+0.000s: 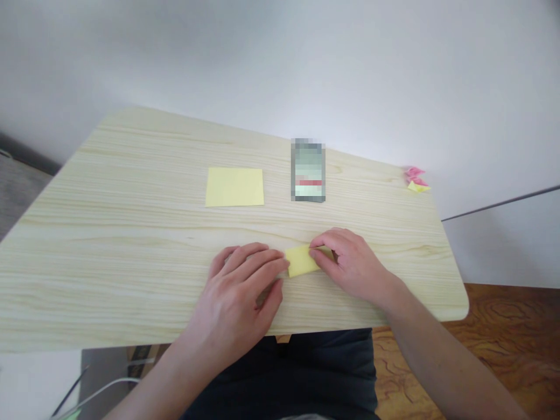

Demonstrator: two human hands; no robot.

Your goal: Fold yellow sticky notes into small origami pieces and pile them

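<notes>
A small folded piece of yellow paper [301, 261] lies near the front edge of the wooden table. At its upper right side, my right hand [347, 259] pinches it between thumb and fingers, covering its right end. My left hand [245, 286] rests palm down on the tabletop with its fingers stretched out. Its index fingertip touches the left edge of the folded paper, and the thumb is apart from the fingers. Farther back lies a flat yellow sheet of paper [235, 187], untouched by either hand.
A phone-shaped rectangle with a pixelated face [308, 170] lies toward the back of the light wooden table [109, 233]. Pink and yellow folded paper pieces [415, 179] sit at the far right corner. A white wall [271, 64] borders the back edge.
</notes>
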